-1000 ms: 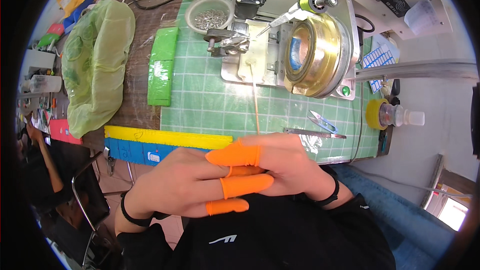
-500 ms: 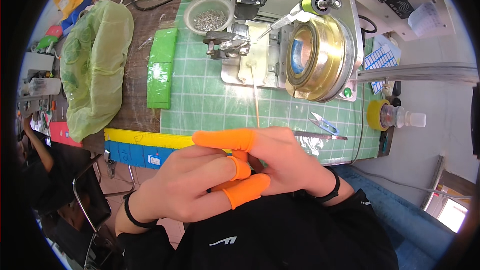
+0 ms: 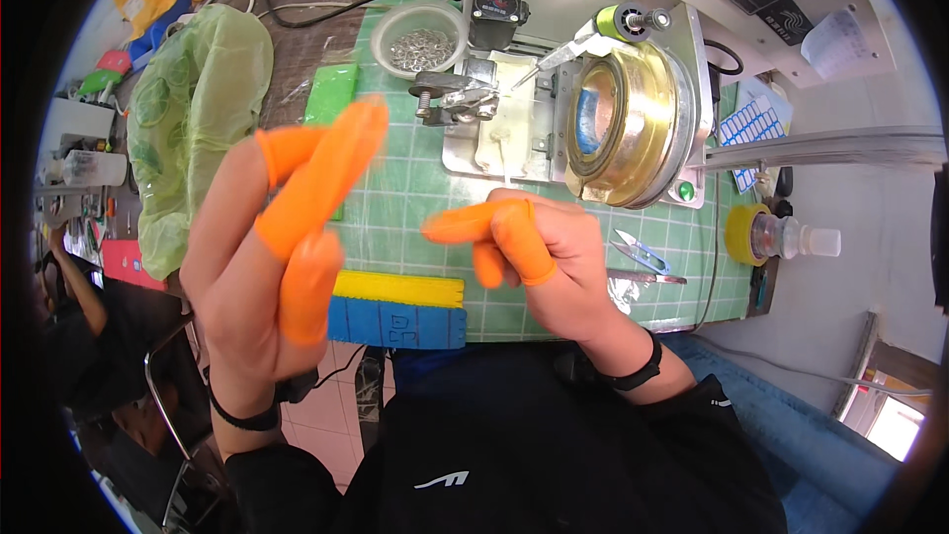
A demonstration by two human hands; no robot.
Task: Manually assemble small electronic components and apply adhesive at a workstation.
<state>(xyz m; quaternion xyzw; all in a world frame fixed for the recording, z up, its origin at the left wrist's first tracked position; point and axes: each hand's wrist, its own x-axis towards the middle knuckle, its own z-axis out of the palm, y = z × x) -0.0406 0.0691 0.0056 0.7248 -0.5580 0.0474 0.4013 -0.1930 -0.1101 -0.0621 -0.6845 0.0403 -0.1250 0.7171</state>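
My left hand point(image 3: 259, 262) is raised over the left part of the table, with orange finger cots on its thumb and fingers. Its fingers stretch out, thumb apart, nothing visible between them; motion smears the tips. Lower, in front of the bench machine point(image 3: 638, 124), is my right hand point(image 3: 563, 262), also in orange cots. Its fingers are bent and pressed together; whatever they may pinch is hidden or too small to see. Just beyond it lies a cream pad point(image 3: 506, 129) on the machine's base, beneath a thin pointed arm point(image 3: 561, 47) and a metal clamp point(image 3: 460, 97).
A bowl point(image 3: 376, 40) of small metal rings stands left of the clamp. Green packets point(image 3: 331, 89) and a yellow-green plastic cover point(image 3: 203, 138) lie farther left. Yellow and blue strips point(image 3: 395, 321) line the front edge. Blue-handled snips point(image 3: 643, 255) and yellow tape point(image 3: 743, 232) are at right.
My hands were together near the front edge and have parted. The left rose up and to the left, its fingers straightening; the right shifted slightly toward the machine.
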